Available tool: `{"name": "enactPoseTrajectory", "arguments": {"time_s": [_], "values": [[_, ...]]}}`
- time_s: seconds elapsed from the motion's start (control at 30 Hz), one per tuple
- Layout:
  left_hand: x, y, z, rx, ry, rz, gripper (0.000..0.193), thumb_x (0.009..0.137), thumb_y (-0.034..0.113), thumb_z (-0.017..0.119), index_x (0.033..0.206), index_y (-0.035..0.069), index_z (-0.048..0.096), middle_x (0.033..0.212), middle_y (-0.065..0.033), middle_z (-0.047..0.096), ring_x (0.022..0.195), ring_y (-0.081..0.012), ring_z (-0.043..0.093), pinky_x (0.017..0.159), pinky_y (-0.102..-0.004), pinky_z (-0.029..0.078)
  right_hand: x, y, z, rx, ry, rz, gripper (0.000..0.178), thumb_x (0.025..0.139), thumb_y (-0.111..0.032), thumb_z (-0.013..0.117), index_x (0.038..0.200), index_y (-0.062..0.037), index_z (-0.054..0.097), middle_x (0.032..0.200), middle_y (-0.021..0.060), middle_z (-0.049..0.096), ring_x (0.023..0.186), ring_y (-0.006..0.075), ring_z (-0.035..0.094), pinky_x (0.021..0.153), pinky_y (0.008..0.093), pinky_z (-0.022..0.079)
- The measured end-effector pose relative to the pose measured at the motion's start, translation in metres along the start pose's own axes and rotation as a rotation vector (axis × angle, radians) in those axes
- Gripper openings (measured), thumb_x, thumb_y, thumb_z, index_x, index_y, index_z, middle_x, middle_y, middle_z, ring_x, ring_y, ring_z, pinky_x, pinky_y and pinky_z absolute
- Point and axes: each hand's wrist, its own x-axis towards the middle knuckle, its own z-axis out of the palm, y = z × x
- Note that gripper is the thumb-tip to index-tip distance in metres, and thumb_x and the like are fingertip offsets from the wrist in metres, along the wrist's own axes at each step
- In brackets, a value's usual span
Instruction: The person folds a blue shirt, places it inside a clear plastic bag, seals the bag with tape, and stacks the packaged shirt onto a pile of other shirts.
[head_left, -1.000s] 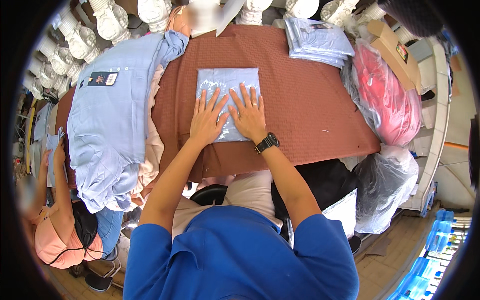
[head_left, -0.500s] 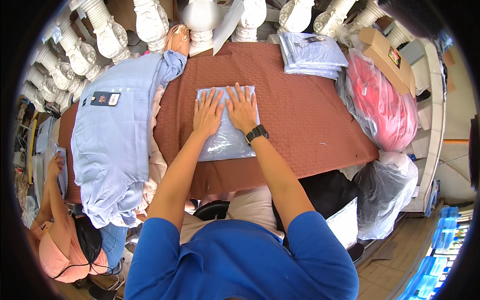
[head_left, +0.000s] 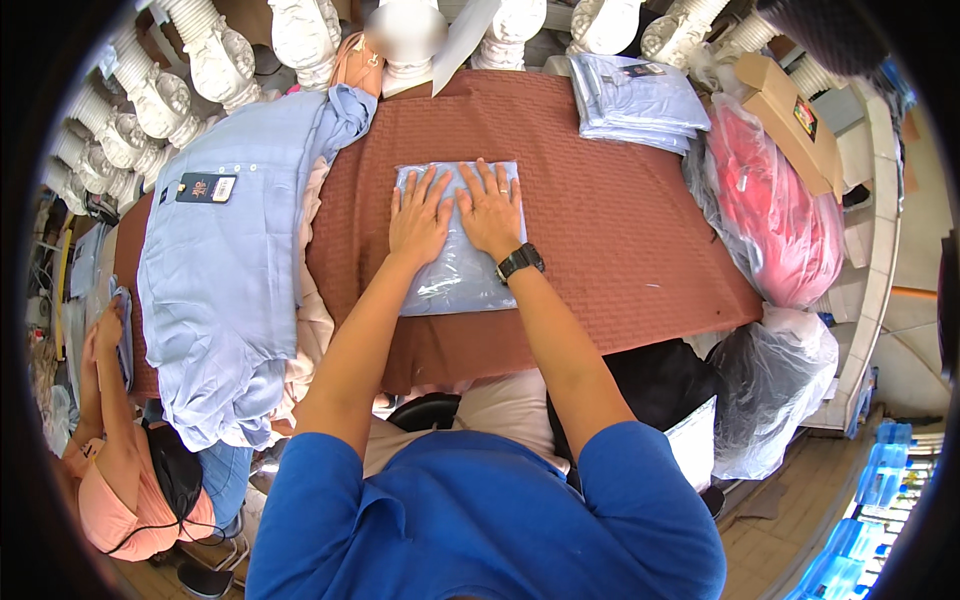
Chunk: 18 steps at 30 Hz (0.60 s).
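Observation:
A folded light blue garment in a clear plastic bag (head_left: 455, 285) lies flat on the brown tablecloth (head_left: 620, 240) in front of me. My left hand (head_left: 420, 220) rests palm down on its left upper part, fingers stretched out. Beside it my right hand (head_left: 492, 212) lies flat on the right upper part, fingers apart, with a ring and a black wristwatch (head_left: 519, 261). Both hands press on the plastic without gripping it. To the left, light blue shirts (head_left: 225, 270) lie in a loose pile, the top one bearing a dark tag (head_left: 207, 188).
Folded blue shirts (head_left: 640, 100) are stacked at the far right. Beyond them are a plastic bag with red contents (head_left: 765, 205) and a cardboard box (head_left: 790, 120). White balusters (head_left: 305, 35) line the far edge. Another person (head_left: 140, 470) handles blue cloth at the left.
Both hands stay flat on the bagged garment, with hardly any shift. The view has moved slightly. At the left, the other person's hands have shifted a little.

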Motion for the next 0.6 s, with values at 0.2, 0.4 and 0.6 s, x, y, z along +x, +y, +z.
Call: {"name": "enactPoseTrajectory", "arguments": {"time_s": [0.2, 0.4, 0.6], "values": [[0.013, -0.024, 0.003, -0.089, -0.059, 0.001, 0.053, 0.106, 0.046, 0.035, 0.156, 0.027, 0.035, 0.166, -0.0061, 0.024, 0.154, -0.0357, 0.015, 0.123, -0.0567, 0.010, 0.006, -0.002, -0.010, 0.135, -0.060, 0.057, 0.056, 0.101, -0.042, 0.047, 0.153, -0.0212, 0.041, 0.162, 0.0140, 0.030, 0.150, 0.0415, 0.022, 0.120, 0.0610, 0.015], [-0.041, -0.009, -0.019, -0.032, 0.028, 0.148, 0.057, 0.105, 0.048, 0.039, 0.158, 0.026, 0.034, 0.167, -0.0099, 0.020, 0.154, -0.0394, 0.011, 0.121, -0.0602, 0.013, -0.030, -0.005, -0.046, 0.033, -0.069, -0.031, 0.060, 0.103, -0.043, 0.046, 0.156, -0.0158, 0.037, 0.165, 0.0159, 0.024, 0.152, 0.0428, 0.017, 0.120, 0.0611, 0.014], [-0.062, -0.002, -0.021, 0.018, 0.038, 0.112, 0.061, 0.102, 0.053, 0.043, 0.157, 0.025, 0.036, 0.167, -0.0094, 0.022, 0.153, -0.0405, 0.016, 0.121, -0.0594, 0.015, -0.058, -0.003, -0.036, -0.018, -0.074, -0.023, 0.059, 0.102, -0.044, 0.047, 0.154, -0.0164, 0.041, 0.164, 0.0159, 0.027, 0.150, 0.0413, 0.025, 0.119, 0.0587, 0.021]]}}
